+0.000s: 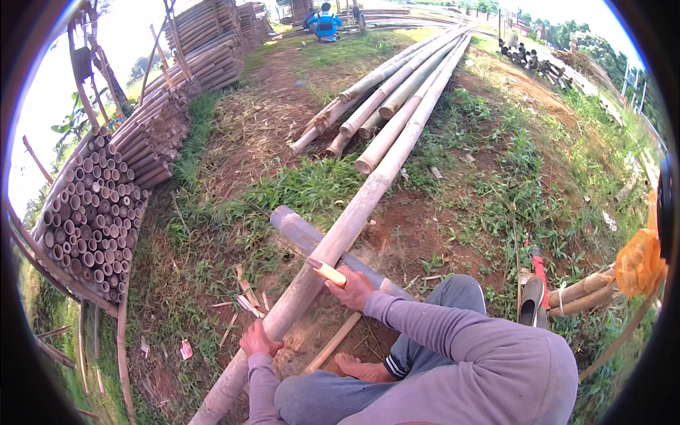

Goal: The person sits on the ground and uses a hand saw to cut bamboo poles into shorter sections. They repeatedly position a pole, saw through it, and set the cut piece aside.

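A long, thick bamboo pole [304, 283] runs from the lower left up toward the far right. Beneath it, crosswise, lies a shorter grey bamboo piece [297, 230]. My left hand [261, 340] is closed on the near part of the pole, its fingers curled against the side. Farther up, my right hand [350, 288] is wrapped round a tool with a pale wooden handle [328, 272] and a dark end, right over the pole. Its blade or head cannot be made out. A thin, light wooden strip [333, 343] slants down beside my bare foot.
More bamboo poles [397, 92] lie ahead on the ground. A large bamboo stack [92, 219] stands at left. To my right are a red-and-dark tool [540, 283], two short bamboo lengths [581, 294] and an orange mesh bundle [637, 262]. A person in blue [326, 25] sits far off.
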Action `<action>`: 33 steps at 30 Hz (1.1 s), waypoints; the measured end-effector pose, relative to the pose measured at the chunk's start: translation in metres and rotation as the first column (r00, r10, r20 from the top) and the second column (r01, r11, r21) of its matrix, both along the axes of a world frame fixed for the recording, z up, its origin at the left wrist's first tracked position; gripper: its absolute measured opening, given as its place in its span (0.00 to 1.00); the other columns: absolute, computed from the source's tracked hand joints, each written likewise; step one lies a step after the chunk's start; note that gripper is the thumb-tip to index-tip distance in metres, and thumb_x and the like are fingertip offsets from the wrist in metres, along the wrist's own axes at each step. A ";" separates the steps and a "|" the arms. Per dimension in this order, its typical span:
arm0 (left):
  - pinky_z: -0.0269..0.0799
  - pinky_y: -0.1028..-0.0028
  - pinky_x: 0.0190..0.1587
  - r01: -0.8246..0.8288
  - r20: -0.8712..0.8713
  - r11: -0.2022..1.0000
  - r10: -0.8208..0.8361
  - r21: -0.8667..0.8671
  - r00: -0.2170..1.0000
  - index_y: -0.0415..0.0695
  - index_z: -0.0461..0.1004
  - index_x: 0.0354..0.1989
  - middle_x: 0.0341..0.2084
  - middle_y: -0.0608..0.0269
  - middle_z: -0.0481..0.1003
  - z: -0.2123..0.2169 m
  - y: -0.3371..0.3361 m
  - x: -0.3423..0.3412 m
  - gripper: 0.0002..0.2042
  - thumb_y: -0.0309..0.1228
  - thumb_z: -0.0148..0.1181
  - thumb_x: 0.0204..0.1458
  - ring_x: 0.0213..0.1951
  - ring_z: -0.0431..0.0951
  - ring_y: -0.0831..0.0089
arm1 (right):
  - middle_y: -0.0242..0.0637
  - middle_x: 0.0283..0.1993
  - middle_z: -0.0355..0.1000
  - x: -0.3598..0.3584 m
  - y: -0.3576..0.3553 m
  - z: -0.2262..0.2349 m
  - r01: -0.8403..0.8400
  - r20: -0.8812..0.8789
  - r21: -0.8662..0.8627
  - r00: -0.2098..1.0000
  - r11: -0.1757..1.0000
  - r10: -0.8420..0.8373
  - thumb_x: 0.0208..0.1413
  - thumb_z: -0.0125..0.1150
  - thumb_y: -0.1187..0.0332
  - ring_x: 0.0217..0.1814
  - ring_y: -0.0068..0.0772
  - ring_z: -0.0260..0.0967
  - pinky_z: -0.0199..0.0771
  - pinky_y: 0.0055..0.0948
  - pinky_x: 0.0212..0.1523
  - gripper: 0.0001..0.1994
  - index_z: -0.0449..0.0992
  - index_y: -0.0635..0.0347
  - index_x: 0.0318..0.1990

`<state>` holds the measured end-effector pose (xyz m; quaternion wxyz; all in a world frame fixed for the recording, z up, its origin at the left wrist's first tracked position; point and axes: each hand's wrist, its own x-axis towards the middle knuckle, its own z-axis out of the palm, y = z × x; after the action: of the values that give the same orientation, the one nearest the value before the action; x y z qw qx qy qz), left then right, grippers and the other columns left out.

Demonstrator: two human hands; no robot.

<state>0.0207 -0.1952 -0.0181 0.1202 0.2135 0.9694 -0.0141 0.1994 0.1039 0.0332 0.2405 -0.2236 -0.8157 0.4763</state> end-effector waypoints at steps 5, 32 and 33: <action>0.72 0.50 0.63 -0.011 -0.012 1.000 0.012 0.023 1.000 0.54 0.71 0.67 0.58 0.55 0.79 -0.005 -0.001 -0.001 0.49 0.50 0.86 0.30 0.61 0.79 0.51 | 0.48 0.31 0.80 0.000 0.000 0.000 0.006 -0.017 -0.005 1.000 1.000 -0.006 0.67 0.72 0.56 0.33 0.43 0.82 0.80 0.42 0.37 0.16 0.79 0.59 0.49; 0.73 0.52 0.63 -0.016 -0.012 1.000 0.016 0.005 1.000 0.54 0.71 0.63 0.57 0.57 0.79 0.006 0.013 -0.005 0.47 0.51 0.86 0.30 0.60 0.80 0.52 | 0.55 0.42 0.82 -0.005 0.012 -0.004 -0.009 0.049 0.007 0.999 1.000 0.009 0.68 0.68 0.50 0.47 0.65 0.81 0.79 0.52 0.48 0.20 0.77 0.56 0.53; 0.72 0.52 0.64 -0.028 -0.004 1.000 0.028 0.004 1.000 0.54 0.71 0.62 0.57 0.58 0.79 0.006 0.014 -0.004 0.45 0.50 0.86 0.30 0.61 0.79 0.53 | 0.55 0.42 0.82 -0.005 0.012 -0.003 -0.012 0.051 -0.003 0.999 1.000 0.012 0.68 0.68 0.49 0.47 0.65 0.81 0.79 0.52 0.49 0.20 0.77 0.56 0.53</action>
<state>0.0166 -0.1813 -0.0119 0.1180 0.2003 0.9725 -0.0111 0.1948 0.1154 0.0299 0.2162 -0.2313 -0.8222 0.4730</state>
